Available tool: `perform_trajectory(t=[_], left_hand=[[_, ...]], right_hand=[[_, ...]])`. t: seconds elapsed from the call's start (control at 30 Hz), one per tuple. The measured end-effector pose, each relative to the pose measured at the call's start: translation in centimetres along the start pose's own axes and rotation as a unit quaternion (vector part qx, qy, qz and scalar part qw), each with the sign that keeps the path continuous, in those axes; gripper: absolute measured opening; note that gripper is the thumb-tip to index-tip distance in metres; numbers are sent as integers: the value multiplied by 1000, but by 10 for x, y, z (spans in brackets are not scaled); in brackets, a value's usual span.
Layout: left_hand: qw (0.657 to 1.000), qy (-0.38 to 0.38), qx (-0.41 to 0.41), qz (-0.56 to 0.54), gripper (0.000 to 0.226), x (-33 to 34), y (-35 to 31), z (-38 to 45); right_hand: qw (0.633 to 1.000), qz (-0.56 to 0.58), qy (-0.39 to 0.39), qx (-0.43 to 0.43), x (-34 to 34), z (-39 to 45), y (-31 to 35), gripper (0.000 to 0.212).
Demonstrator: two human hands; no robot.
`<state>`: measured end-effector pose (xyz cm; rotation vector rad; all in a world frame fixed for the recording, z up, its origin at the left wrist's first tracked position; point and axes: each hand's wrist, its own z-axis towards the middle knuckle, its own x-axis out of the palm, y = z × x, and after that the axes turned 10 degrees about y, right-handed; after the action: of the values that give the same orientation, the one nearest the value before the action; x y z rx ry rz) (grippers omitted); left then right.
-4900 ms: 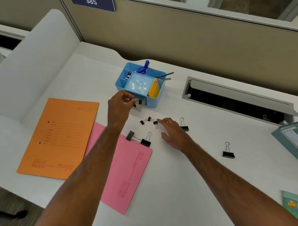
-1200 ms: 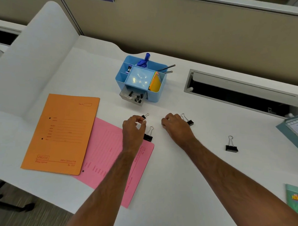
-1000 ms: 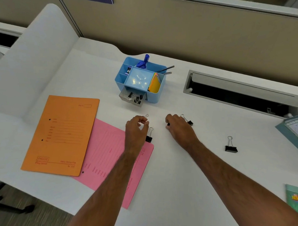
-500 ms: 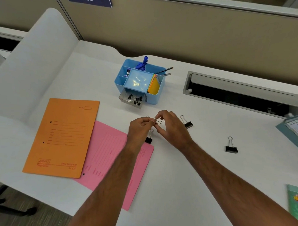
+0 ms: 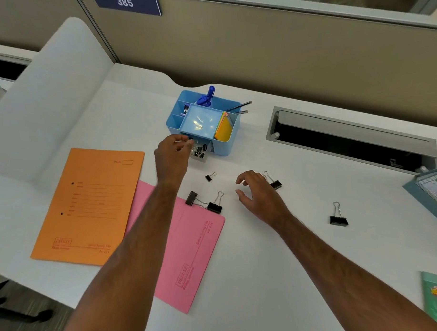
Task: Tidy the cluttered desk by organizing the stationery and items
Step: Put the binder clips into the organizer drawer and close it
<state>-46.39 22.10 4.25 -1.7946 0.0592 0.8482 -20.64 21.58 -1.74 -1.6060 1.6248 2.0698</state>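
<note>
Left hand (image 5: 173, 154) pinching binder clip (image 5: 190, 141) over drawer (image 5: 200, 152) | right hand (image 5: 257, 194) spread, empty

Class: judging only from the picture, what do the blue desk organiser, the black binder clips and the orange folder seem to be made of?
Blue desk organiser: probably moulded plastic, smooth and slightly glossy; light glints off its inner tray.
Black binder clip, like the others: likely painted metal body with thin, shiny wire handles.
Orange folder: appears to be matt card or thick paper, lying flat with printed lines.
</note>
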Motion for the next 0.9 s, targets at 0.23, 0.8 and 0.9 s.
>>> perform_trajectory(t=[0.23, 0.8, 0.9], left_hand=[[1000, -10, 23, 3, 20, 4, 17, -13], [972, 122, 14, 201, 43, 58, 58, -47], [962, 115, 46, 241, 34, 59, 57, -42]], right_hand=[[1000, 5, 10, 11, 4, -1, -9, 18], [995, -77, -8, 55, 11, -14, -22, 18], [994, -85, -9, 63, 12, -16, -25, 20]])
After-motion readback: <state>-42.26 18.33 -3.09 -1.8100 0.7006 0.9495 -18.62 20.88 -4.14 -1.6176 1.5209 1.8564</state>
